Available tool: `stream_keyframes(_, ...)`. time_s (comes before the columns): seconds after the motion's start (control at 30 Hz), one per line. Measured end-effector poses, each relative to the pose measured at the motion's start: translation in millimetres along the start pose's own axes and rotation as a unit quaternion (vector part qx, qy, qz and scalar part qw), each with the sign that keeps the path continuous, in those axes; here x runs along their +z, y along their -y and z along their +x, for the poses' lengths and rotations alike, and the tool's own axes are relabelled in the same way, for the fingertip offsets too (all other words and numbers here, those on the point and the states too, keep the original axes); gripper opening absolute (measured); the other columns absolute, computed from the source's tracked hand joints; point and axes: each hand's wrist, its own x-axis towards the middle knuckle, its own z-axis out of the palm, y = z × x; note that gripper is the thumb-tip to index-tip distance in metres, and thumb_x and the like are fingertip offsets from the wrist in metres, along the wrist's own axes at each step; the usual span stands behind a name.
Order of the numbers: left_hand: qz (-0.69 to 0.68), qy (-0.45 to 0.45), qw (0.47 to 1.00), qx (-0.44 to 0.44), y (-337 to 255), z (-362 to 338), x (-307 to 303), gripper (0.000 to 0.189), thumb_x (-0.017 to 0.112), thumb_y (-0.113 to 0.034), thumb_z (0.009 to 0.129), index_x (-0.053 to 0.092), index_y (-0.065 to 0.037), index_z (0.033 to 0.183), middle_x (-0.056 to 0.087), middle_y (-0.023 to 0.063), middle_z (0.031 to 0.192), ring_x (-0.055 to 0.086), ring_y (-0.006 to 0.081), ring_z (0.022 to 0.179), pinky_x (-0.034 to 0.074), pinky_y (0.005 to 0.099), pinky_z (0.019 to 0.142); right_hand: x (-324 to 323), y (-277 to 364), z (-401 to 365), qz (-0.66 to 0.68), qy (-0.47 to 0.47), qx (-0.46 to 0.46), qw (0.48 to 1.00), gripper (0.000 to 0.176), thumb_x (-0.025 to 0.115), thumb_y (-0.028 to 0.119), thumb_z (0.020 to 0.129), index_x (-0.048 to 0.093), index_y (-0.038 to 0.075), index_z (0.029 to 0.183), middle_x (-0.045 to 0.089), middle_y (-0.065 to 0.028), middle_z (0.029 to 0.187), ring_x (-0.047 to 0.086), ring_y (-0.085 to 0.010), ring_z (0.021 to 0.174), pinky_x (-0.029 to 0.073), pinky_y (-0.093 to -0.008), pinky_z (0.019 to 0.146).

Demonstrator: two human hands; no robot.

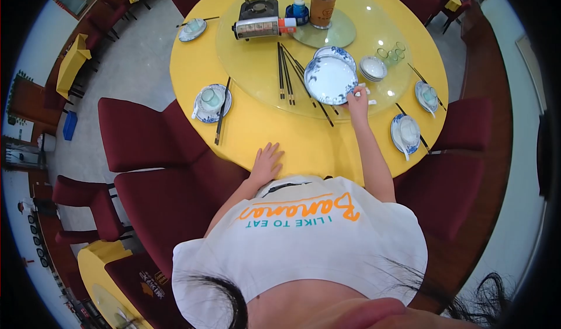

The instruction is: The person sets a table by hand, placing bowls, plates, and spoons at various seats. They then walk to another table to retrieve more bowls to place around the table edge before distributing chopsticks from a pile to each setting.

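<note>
The round white ceramic plate with a blue floral rim (331,79) is over the pale glass turntable (251,78) on the round, yellow-clothed counter (304,145), overlapping a second blue-and-white plate (340,51) on its far side; whether it is raised or resting, I cannot tell. The right hand (357,98) pinches its near right edge; the left hand (267,162), on the plate's near left, lies flat, fingers spread, holding nothing. A one-sided pinch probably lets the plate tip, so a firm thumb-over grip kept level suits it, ideally with the left hand supporting the opposite edge. Care seems wise around the stacked small white bowls (374,68) to the plate's right and the slim black chopsticks (281,75) to its left.
</note>
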Motion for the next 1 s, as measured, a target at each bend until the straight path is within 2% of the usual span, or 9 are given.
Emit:
stream_keyframes(0.13, -0.18, -0.108, 0.976, -0.058, 9, 20, 10, 0.037, 0.051, -0.018, 0.082, 0.046, -0.008, 0.118, 0.049, 0.0153, 0.115, 0.046, 0.029, 0.107, 0.035, 0.0401, 0.092, -16, -18, -62, -0.037, 0.081, 0.034, 0.995, 0.023, 0.047, -0.005, 0.074, 0.038, 0.008, 0.09, 0.053, -0.0058, 0.072, 0.054, -0.0101, 0.061, 0.048, -0.0241, 0.052)
stream_keyframes(0.23, -0.423, -0.148, 0.88, -0.158, -1, 37, 6, 0.033, 0.049, -0.019, 0.086, 0.047, -0.003, 0.115, 0.056, 0.0131, 0.102, 0.057, 0.0198, 0.083, 0.047, 0.0291, 0.073, -21, -45, -104, -0.046, 0.128, 0.06, 0.989, 0.024, 0.047, -0.006, 0.074, 0.037, 0.008, 0.09, 0.053, -0.005, 0.069, 0.054, -0.01, 0.059, 0.047, -0.0235, 0.051)
stream_keyframes(0.33, -0.558, -0.09, 0.793, -0.228, -7, 45, 1, 0.033, 0.047, -0.019, 0.087, 0.048, 0.0, 0.114, 0.056, 0.0088, 0.098, 0.057, 0.0118, 0.069, 0.048, 0.0235, 0.06, -24, -66, -133, -0.035, 0.134, 0.132, 0.982, 0.023, 0.044, -0.005, 0.075, 0.035, 0.009, 0.091, 0.055, -0.005, 0.071, 0.057, -0.0115, 0.062, 0.051, -0.0268, 0.056)
stream_keyframes(0.43, -0.599, -0.052, 0.752, -0.269, -9, 44, 3, 0.033, 0.047, -0.017, 0.087, 0.047, 0.001, 0.115, 0.057, 0.0075, 0.092, 0.057, 0.0112, 0.062, 0.048, 0.0221, 0.055, -28, -70, -138, -0.041, 0.164, 0.148, 0.975, 0.025, 0.044, -0.005, 0.076, 0.032, 0.009, 0.093, 0.054, -0.0063, 0.073, 0.058, -0.0125, 0.065, 0.051, -0.0282, 0.059)
stream_keyframes(0.57, -0.571, -0.054, 0.779, -0.255, -8, 42, 14, 0.032, 0.048, -0.012, 0.086, 0.047, 0.002, 0.114, 0.058, 0.0079, 0.084, 0.058, 0.0118, 0.061, 0.05, 0.022, 0.055, -31, -83, -139, -0.041, 0.156, 0.144, 0.976, 0.029, 0.045, -0.004, 0.075, 0.029, 0.008, 0.096, 0.053, -0.0072, 0.07, 0.055, -0.0133, 0.062, 0.048, -0.0262, 0.053)
stream_keyframes(0.63, -0.559, -0.064, 0.787, -0.254, -2, 41, 26, 0.032, 0.048, -0.01, 0.085, 0.048, 0.002, 0.114, 0.058, 0.008, 0.08, 0.058, 0.012, 0.061, 0.05, 0.0218, 0.055, -37, -99, -136, -0.119, 0.166, 0.114, 0.972, 0.028, 0.046, -0.002, 0.075, 0.029, 0.006, 0.096, 0.052, -0.0072, 0.068, 0.054, -0.0129, 0.059, 0.046, -0.026, 0.052)
stream_keyframes(0.73, -0.543, -0.019, 0.792, -0.277, 1, 40, 29, 0.035, 0.047, -0.01, 0.085, 0.043, 0.002, 0.117, 0.056, 0.0093, 0.092, 0.06, 0.0145, 0.072, 0.051, 0.0237, 0.063, -43, -105, -134, -0.21, 0.174, 0.089, 0.958, 0.027, 0.047, 0.001, 0.075, 0.03, 0.004, 0.096, 0.05, -0.0081, 0.064, 0.052, -0.0138, 0.055, 0.043, -0.0271, 0.05)
stream_keyframes(0.83, -0.56, -0.057, 0.777, -0.282, -5, 38, 29, 0.03, 0.049, -0.008, 0.084, 0.049, 0.002, 0.112, 0.057, 0.0073, 0.08, 0.058, 0.0125, 0.062, 0.051, 0.0222, 0.055, -45, -105, -135, -0.249, 0.173, 0.074, 0.95, 0.027, 0.048, 0.004, 0.074, 0.031, 0.004, 0.095, 0.048, -0.0098, 0.061, 0.05, -0.0174, 0.052, 0.042, -0.0296, 0.049)
stream_keyframes(1.0, -0.528, -0.051, 0.803, -0.272, -4, 39, 22, 0.027, 0.048, -0.011, 0.085, 0.052, 0.001, 0.109, 0.057, 0.0063, 0.08, 0.059, 0.0131, 0.064, 0.051, 0.0231, 0.056, -45, -97, -135, -0.344, 0.177, 0.047, 0.921, 0.026, 0.05, 0.008, 0.074, 0.033, 0.004, 0.093, 0.047, -0.0123, 0.06, 0.05, -0.0248, 0.051, 0.04, -0.0346, 0.051)
